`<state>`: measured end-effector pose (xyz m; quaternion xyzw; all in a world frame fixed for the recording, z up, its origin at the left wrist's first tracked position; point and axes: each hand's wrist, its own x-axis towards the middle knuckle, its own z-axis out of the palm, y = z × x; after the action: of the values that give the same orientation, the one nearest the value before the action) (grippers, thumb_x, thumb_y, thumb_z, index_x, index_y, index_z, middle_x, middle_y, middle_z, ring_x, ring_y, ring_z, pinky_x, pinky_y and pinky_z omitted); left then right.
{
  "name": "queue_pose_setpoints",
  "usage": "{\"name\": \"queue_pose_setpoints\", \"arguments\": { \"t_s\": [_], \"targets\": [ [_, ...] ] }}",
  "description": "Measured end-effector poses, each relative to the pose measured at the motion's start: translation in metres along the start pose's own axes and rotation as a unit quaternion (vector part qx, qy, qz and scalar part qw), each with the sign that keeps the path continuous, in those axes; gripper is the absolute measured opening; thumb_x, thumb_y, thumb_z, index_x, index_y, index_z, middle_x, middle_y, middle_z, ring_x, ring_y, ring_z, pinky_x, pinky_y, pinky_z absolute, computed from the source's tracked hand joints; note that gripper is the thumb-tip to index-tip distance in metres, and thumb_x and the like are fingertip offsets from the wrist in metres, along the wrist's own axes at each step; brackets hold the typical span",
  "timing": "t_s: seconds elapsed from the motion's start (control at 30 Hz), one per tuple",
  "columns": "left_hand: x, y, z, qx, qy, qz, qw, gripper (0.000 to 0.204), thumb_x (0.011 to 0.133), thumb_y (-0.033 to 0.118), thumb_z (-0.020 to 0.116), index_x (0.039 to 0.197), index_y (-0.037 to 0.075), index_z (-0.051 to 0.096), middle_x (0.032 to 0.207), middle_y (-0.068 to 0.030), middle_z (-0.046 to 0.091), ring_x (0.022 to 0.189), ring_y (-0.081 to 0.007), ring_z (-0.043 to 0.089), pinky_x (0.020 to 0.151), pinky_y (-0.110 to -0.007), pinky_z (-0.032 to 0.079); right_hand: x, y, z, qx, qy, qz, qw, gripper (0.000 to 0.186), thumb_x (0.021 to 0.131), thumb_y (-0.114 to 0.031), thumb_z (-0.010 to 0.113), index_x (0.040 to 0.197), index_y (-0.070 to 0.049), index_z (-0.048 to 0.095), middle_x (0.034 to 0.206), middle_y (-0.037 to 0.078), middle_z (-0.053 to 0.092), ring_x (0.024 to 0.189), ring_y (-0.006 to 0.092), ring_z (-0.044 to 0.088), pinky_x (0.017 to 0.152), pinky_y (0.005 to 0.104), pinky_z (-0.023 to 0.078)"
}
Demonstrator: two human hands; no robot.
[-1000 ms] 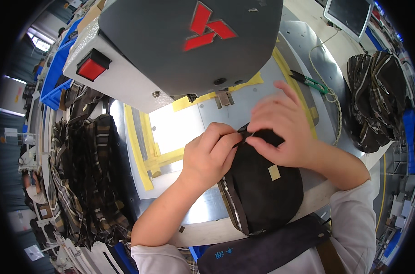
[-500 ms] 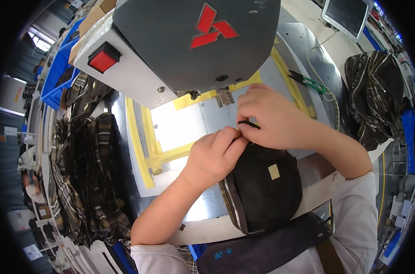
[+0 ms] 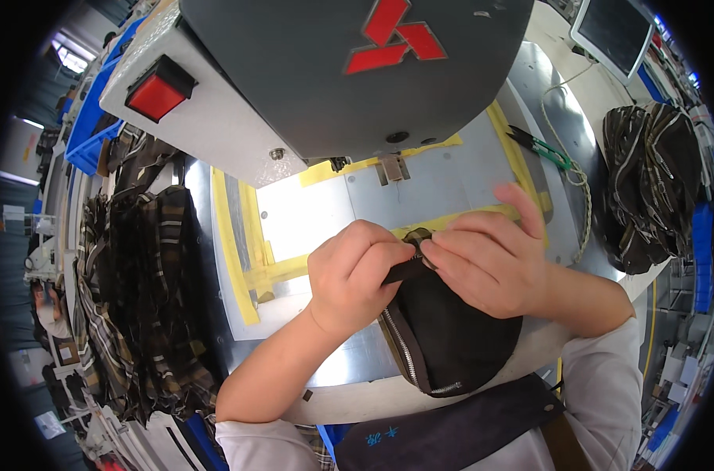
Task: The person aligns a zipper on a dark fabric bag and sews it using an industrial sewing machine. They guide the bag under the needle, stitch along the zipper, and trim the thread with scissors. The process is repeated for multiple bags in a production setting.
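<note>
A dark fabric pouch (image 3: pixel 459 345) with a silver zipper along its left side lies over the near edge of the machine table. My left hand (image 3: pixel 353 271) is closed on the pouch's upper end, thumb and fingers bunched round a dark strip of it. My right hand (image 3: pixel 486 263) pinches the same end beside the left, where a small bit of plaid cloth shows; one finger is raised. Both hands are below the grey sewing machine head (image 3: pixel 333 78), short of the small metal fitting (image 3: pixel 392 166) under it.
Plaid fabric pieces (image 3: pixel 145 298) hang at the left near a blue bin (image 3: pixel 90 149). Stacked dark pouches (image 3: pixel 647 188) sit at the right, with green-handled snips (image 3: pixel 549 153), a cord and a screen (image 3: pixel 612 35) on the table. A co-worker (image 3: pixel 49 310) is at the far left.
From half a second ago, my right hand has come down toward me and lifted a finger. My left hand has shifted left, and plaid cloth now shows between them at the pouch's end.
</note>
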<state>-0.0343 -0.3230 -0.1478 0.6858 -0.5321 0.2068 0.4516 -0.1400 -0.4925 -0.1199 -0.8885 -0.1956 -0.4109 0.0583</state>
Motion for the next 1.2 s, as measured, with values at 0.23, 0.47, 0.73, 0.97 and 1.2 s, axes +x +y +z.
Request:
{"name": "queue_pose_setpoints", "arguments": {
  "t_s": [0.23,0.47,0.73,0.97,1.2],
  "targets": [
    [0.000,-0.002,0.000,0.006,-0.005,0.027,1.000,0.027,0.058,0.002,0.075,0.080,0.008,0.060,0.086,-0.0029,0.064,0.058,-0.0159,0.059,0.046,-0.026,0.044,0.000,-0.001,0.000,0.029,-0.002,0.026,0.999,0.008,0.075,-0.011,0.069,0.083,-0.009,0.067,0.084,-0.001,0.061,0.075,0.0155,0.062,0.094,0.0465,0.042],
    [0.002,0.000,-0.001,-0.005,-0.019,0.026,0.999,0.028,0.059,0.001,0.074,0.083,0.007,0.061,0.085,-0.0035,0.066,0.056,-0.0162,0.059,0.045,-0.026,0.043,0.006,-0.002,-0.003,0.077,-0.041,0.093,0.992,0.014,0.071,-0.011,0.074,0.082,-0.011,0.065,0.079,-0.001,0.059,0.075,0.0170,0.059,0.094,0.0477,0.042],
    [0.001,0.004,-0.002,0.023,-0.025,0.021,0.999,0.032,0.058,0.003,0.076,0.088,0.007,0.065,0.077,-0.0031,0.058,0.053,-0.0163,0.056,0.045,-0.027,0.042,0.008,0.005,-0.003,0.186,-0.089,0.203,0.957,0.011,0.076,-0.009,0.072,0.083,-0.009,0.065,0.078,0.003,0.060,0.075,0.0226,0.058,0.094,0.0465,0.041],
    [0.002,0.008,0.001,-0.003,-0.050,-0.034,0.998,0.033,0.057,0.000,0.077,0.086,0.008,0.064,0.080,-0.0022,0.060,0.055,-0.0181,0.058,0.046,-0.029,0.044,0.008,0.003,-0.002,0.175,-0.096,0.195,0.960,0.010,0.076,-0.011,0.072,0.082,-0.010,0.064,0.079,0.002,0.060,0.077,0.0214,0.058,0.094,0.0476,0.039],
    [-0.001,0.006,0.004,-0.039,-0.057,-0.109,0.992,0.032,0.058,-0.005,0.076,0.080,0.008,0.057,0.080,-0.0038,0.062,0.058,-0.0226,0.062,0.048,-0.030,0.047,0.009,0.000,-0.002,0.106,-0.087,0.122,0.983,0.013,0.073,-0.014,0.075,0.084,-0.011,0.068,0.083,-0.002,0.059,0.084,0.0171,0.058,0.098,0.0515,0.038]
  ]
}}
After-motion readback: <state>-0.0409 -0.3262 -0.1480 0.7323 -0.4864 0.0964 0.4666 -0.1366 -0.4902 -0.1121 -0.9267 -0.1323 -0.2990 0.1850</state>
